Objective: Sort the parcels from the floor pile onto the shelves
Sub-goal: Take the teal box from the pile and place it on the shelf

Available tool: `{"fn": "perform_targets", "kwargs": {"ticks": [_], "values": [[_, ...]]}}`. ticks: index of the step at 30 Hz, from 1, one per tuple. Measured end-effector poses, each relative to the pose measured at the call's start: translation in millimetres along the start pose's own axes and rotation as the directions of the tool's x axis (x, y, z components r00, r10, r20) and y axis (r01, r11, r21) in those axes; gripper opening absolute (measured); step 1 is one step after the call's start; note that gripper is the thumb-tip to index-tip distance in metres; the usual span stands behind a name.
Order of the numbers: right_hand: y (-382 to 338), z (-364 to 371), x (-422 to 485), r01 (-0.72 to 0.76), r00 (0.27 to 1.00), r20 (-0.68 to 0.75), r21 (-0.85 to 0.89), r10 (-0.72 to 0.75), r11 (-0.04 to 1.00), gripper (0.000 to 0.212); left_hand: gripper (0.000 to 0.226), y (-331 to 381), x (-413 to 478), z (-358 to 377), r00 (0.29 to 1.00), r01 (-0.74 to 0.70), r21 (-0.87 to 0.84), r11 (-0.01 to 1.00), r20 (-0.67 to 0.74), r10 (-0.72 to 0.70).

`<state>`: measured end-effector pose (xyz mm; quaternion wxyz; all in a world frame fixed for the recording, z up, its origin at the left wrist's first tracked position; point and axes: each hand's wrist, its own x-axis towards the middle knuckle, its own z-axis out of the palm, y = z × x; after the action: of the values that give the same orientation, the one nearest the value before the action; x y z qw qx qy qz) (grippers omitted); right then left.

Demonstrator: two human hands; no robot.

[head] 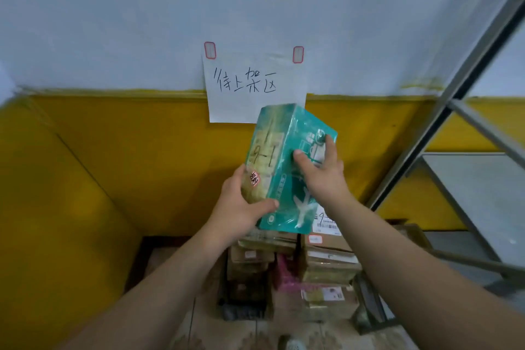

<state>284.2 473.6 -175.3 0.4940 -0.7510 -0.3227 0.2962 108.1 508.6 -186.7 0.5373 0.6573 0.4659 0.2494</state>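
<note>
I hold a teal box-shaped parcel [287,162] up in front of the wall, tilted, with a taped side showing handwritten "9-1" and a small red sticker. My left hand [241,204] grips its lower left corner, thumb across the front. My right hand [321,173] grips its right face, fingers curled over the edge. Below it, a pile of cardboard parcels [326,264] stands stacked on the floor, with a pink bag [287,278] wedged between two stacks.
A grey metal shelf rack [466,196] stands at the right, one shelf board showing. A handwritten paper sign [252,88] is stuck on the white and yellow wall. A yellow wall closes the left side. Tiled floor [227,332] lies below.
</note>
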Motion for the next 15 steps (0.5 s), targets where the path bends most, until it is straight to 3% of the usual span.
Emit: {"fn": "perform_targets", "kwargs": {"ticks": [3,7,10,12,15], "values": [[-6.6,-17.1,-28.0,-0.071,0.995,-0.064,0.035,0.073,0.997,0.097,0.105,11.3,-20.4,9.9,0.994,-0.111,0.113,0.987,-0.003,0.112],[-11.9,-41.1,-65.0,-0.059,0.991,-0.108,0.138,0.074,0.989,0.125,0.108,30.7,-50.5,23.2,0.976,-0.217,0.214,0.952,0.025,0.217],[-11.0,-64.0,-86.6,-0.013,0.989,-0.141,0.232,0.047,0.973,0.116,0.109,45.4,-75.9,35.4,0.951,-0.306,0.277,0.911,0.046,0.306],[-8.8,-81.8,-96.2,0.034,0.989,-0.146,0.342,0.017,0.939,0.099,0.100,52.7,-90.2,43.3,0.937,-0.349,0.199,0.916,0.061,0.343],[-8.5,-105.0,-112.1,0.031,0.992,-0.123,0.485,0.033,0.874,0.107,0.081,63.6,-107.3,54.4,0.956,-0.285,-0.081,0.955,0.050,0.290]]}}
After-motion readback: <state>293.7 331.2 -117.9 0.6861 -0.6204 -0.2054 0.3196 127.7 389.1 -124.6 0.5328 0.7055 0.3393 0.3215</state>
